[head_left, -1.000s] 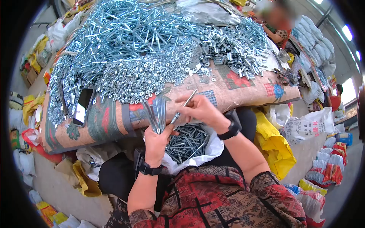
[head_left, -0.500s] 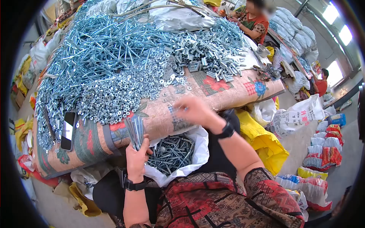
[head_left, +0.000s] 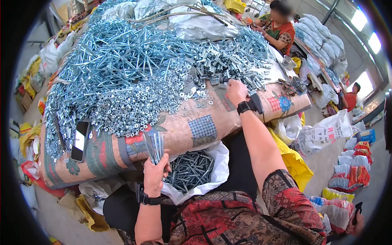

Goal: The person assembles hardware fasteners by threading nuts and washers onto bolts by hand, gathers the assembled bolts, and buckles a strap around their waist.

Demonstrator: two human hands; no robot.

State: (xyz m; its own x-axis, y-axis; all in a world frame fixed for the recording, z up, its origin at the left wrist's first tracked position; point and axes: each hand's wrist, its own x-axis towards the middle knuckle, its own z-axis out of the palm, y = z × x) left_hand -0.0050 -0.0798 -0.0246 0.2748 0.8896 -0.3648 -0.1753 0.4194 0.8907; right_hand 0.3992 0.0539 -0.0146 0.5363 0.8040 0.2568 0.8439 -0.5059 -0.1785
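My left hand [head_left: 156,174] is closed around an upright bundle of long thin metal bolts [head_left: 154,148], just left of an open white sack. Dark, slim metal bolts [head_left: 190,169] fill this sack [head_left: 222,163]. My right hand [head_left: 237,92] is at the near edge of a pile of short metal sleeves [head_left: 224,59], its fingers curled downward and the tips hidden. Left of the sleeves, loose hex nuts [head_left: 130,104] are heaped toward the table's front. Behind them spreads a large pile of long bluish threaded rods [head_left: 118,49].
A patterned cloth covers the table edge [head_left: 171,130]. A phone [head_left: 80,141] lies at the left front. Yellow sacking [head_left: 292,163] and a printed white sack [head_left: 322,130] are at right. A person [head_left: 281,30] works across the table; another sits farther right.
My right hand has moved from above the white sack, up and to the right, to the metal sleeves. My left hand keeps its bundle of bolts. The view has shifted slightly.
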